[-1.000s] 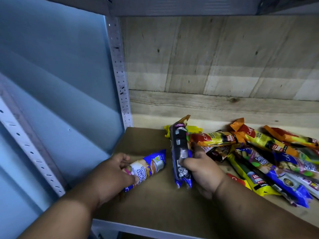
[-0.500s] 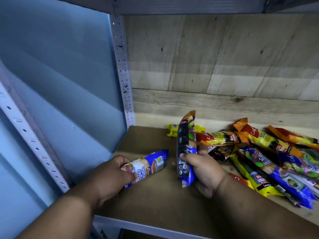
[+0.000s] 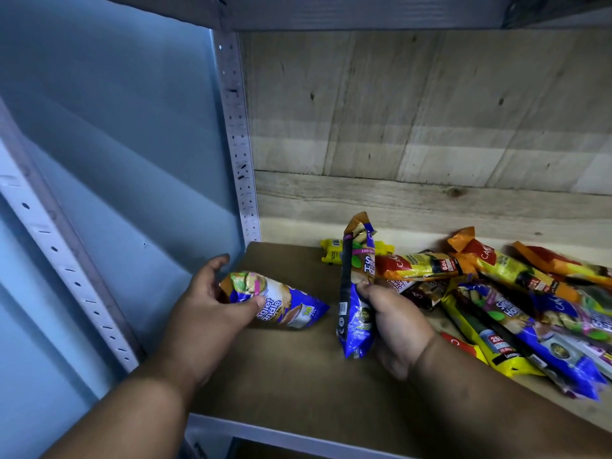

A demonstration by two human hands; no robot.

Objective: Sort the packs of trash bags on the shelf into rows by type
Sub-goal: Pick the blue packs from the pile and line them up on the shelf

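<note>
My left hand (image 3: 212, 303) grips one end of a blue and white pack of trash bags (image 3: 281, 304) that lies slanted at the left of the brown shelf board (image 3: 291, 376). My right hand (image 3: 394, 323) holds a second blue pack (image 3: 356, 293) upright on its lower end, near the middle of the shelf. A loose pile of packs (image 3: 503, 293) in blue, yellow and orange-red wrappers lies at the right. One small yellow pack (image 3: 334, 255) rests at the back, behind the upright pack.
A perforated metal upright (image 3: 238, 144) and a blue side wall (image 3: 116, 160) bound the shelf on the left. Wooden planks (image 3: 414, 111) form the back wall. Another shelf (image 3: 364, 11) hangs overhead. The shelf's white front edge (image 3: 265, 435) runs below my arms.
My right hand has tipped its blue pack more upright and lifted its top end. My left hand has raised and turned the other blue pack slightly, with more of the wrapper showing.
</note>
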